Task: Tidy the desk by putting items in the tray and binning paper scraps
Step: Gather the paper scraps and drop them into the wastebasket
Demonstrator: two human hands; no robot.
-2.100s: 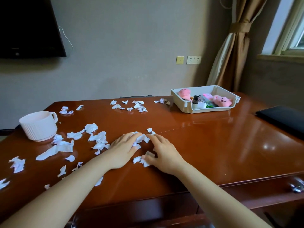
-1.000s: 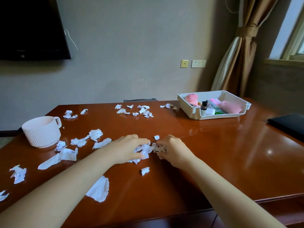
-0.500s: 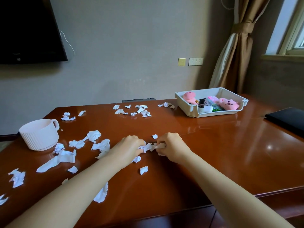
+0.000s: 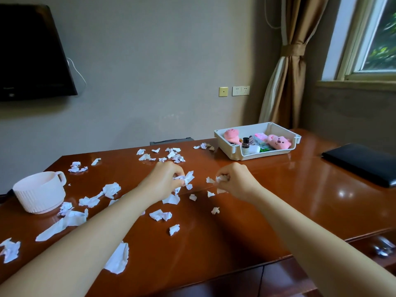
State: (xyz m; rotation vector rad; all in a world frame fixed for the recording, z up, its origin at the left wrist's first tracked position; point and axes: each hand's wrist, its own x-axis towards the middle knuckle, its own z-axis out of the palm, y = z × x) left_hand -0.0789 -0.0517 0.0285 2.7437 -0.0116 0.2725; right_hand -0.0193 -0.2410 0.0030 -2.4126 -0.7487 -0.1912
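White paper scraps [image 4: 160, 215] lie scattered over the left and middle of the brown desk [image 4: 278, 200]. My left hand [image 4: 165, 181] is lifted above the desk middle, fingers closed on a bunch of scraps [image 4: 186, 178]. My right hand [image 4: 234, 181] hovers a little to its right, also closed on scraps [image 4: 220, 179]. A white tray [image 4: 233, 151] at the back right holds two pink plush toys [image 4: 278, 141], a small dark-capped bottle [image 4: 246, 143] and other small items.
A white ribbed mug [image 4: 39, 192] stands at the left. A black flat case [image 4: 364, 162] lies at the right edge. More scraps [image 4: 171, 155] sit near the back edge. A drawer handle [image 4: 382, 248] shows below the desk front on the right. No bin is in view.
Both hands have closed on scraps, lifted off the desk and moved apart. A few scraps have dropped back onto the desk below them.
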